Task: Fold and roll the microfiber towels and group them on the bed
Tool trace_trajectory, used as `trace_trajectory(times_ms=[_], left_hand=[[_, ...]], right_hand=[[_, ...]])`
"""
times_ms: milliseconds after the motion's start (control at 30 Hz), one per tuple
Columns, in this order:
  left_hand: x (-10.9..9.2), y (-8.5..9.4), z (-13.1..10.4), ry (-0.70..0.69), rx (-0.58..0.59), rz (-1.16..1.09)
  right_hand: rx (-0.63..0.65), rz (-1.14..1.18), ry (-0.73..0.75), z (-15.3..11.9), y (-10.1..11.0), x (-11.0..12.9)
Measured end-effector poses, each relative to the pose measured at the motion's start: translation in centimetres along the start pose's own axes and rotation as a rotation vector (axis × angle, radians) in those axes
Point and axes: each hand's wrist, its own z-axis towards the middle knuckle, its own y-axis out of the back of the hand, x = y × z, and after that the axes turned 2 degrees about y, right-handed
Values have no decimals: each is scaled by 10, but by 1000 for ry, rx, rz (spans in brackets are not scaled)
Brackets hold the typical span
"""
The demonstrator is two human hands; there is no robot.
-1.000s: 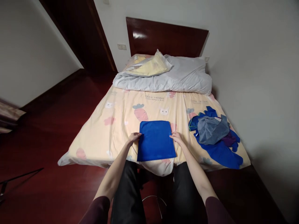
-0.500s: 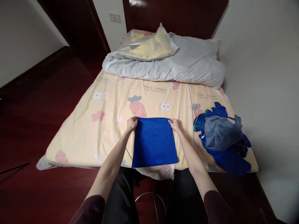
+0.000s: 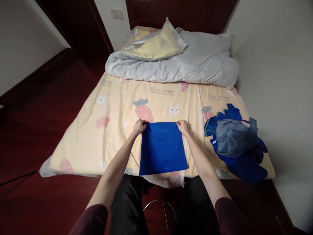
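A flat blue cloth, roughly square, lies at the near edge of the bed. My left hand pinches its far left corner. At the far right corner, my right hand grips the cloth between thumb and fingers. The far edge runs straight between both hands, while the near edge rests close to the mattress border. Whether the cloth is folded in layers, I cannot tell.
Right of my arm sits a crumpled pile of blue clothes with a grey-blue garment on top. A rolled grey quilt spans the head of the patterned bed sheet. A white wall borders the right side.
Both hands keep hold of the cloth's far corners, with the grip shifted only slightly. The whole view has moved a little; the cloth stays almost in place.
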Motion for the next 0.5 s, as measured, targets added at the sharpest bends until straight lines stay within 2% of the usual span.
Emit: trace_trajectory(times_ms=[67, 133, 267, 333, 400, 500], left_hand=[[0, 7, 7, -41, 56, 7], [0, 14, 13, -63, 107, 3], [5, 26, 21, -77, 183, -27], [9, 30, 23, -79, 204, -27], [13, 33, 25, -90, 212, -8], [12, 30, 31, -113, 158, 35]], right_hand=[[4, -69, -27, 4, 4, 3], [36, -35, -41, 8, 6, 5], [177, 254, -122, 16, 9, 4], [202, 399, -124, 18, 10, 1], [161, 469, -80, 21, 9, -2], [38, 423, -59, 27, 7, -6]])
